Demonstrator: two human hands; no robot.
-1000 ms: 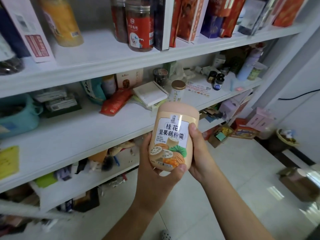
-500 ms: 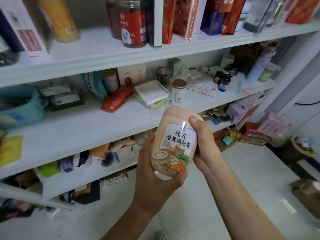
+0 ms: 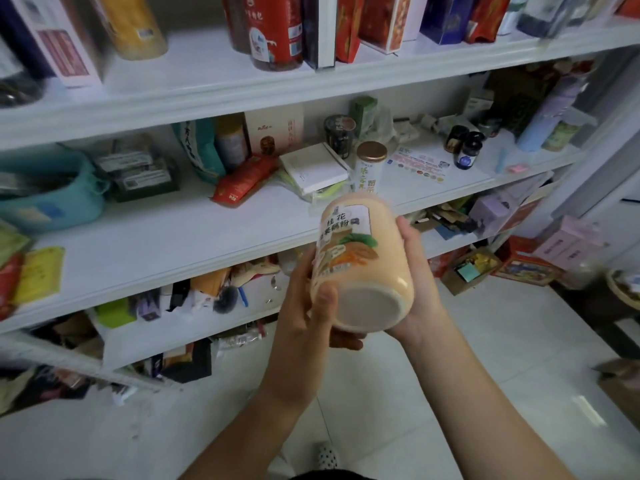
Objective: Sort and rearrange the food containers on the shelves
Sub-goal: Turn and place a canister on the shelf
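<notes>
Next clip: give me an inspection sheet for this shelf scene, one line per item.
Surface: white middle shelf, with further white shelves above and below it.
Job's things: peach canister, held in front of the shelves, tilted, base toward the camera.
Clutter: red packet, white box, gold-lidded tin and teal basket on the middle shelf.
Hands: left hand grips the canister's lower side, thumb on the base rim; right hand cups the other side.
Cables: short dark line on the right wall, maybe a cable.
Surroundings: white tiled floor; open cardboard box by the shelves.
</notes>
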